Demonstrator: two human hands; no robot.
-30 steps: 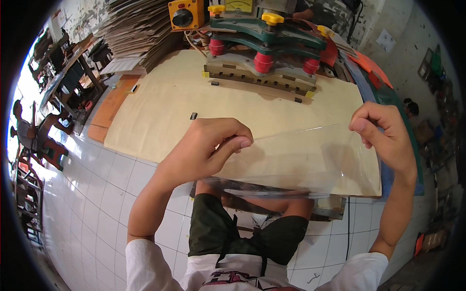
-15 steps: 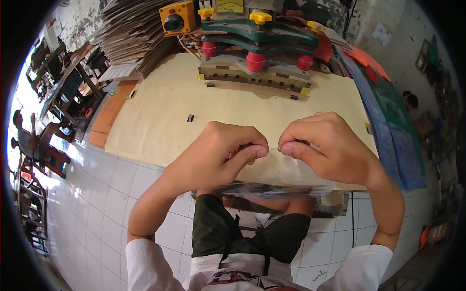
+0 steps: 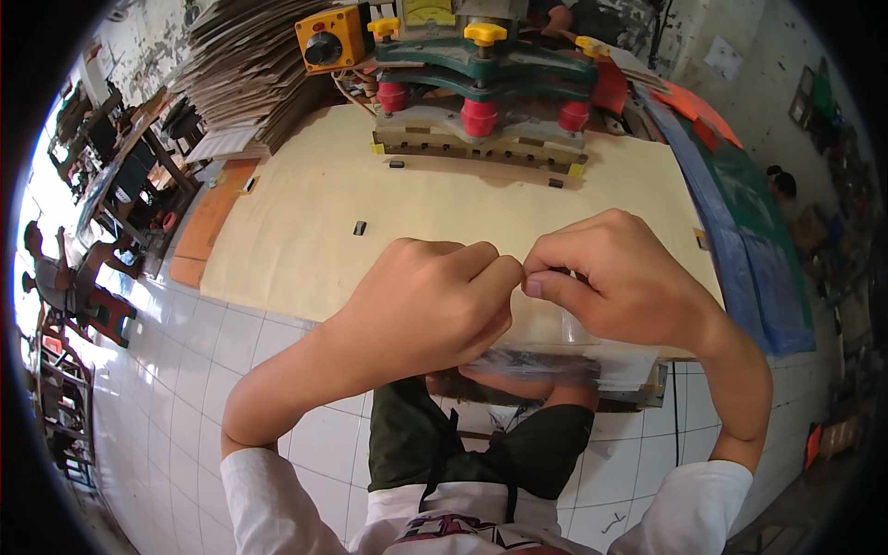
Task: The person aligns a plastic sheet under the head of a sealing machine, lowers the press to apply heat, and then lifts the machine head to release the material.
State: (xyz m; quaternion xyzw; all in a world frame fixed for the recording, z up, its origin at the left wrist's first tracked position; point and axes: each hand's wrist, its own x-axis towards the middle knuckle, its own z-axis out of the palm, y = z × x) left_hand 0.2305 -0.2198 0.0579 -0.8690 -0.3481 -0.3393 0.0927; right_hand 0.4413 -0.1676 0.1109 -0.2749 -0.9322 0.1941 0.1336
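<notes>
My left hand [image 3: 453, 291] is closed, its back turned up and its fingertips curled under out of sight. Against its knuckles, my right hand [image 3: 610, 282] pinches thumb to forefinger. Between and below them hangs a thin clear plastic sheet [image 3: 568, 328]; the pinched edge is mostly hidden by my fingers. The sheet's lower part lies in shiny folds at the table's front edge, above my lap. Under both hands is a pale yellow board [image 3: 296, 213] with a small black block [image 3: 360, 228] on it, left of my hands.
Behind the board stands a green press [image 3: 481, 69] with yellow knobs and red spacers, beside a yellow control box [image 3: 330, 40]. Stacked cardboard [image 3: 245, 74] rises at the back left. Blue sheeting [image 3: 740, 250] lines the right side. A person [image 3: 60, 268] sits far left.
My left hand has rolled over and moved right until it meets my right hand, closing the small gap between them. The right hand has shifted slightly left.
</notes>
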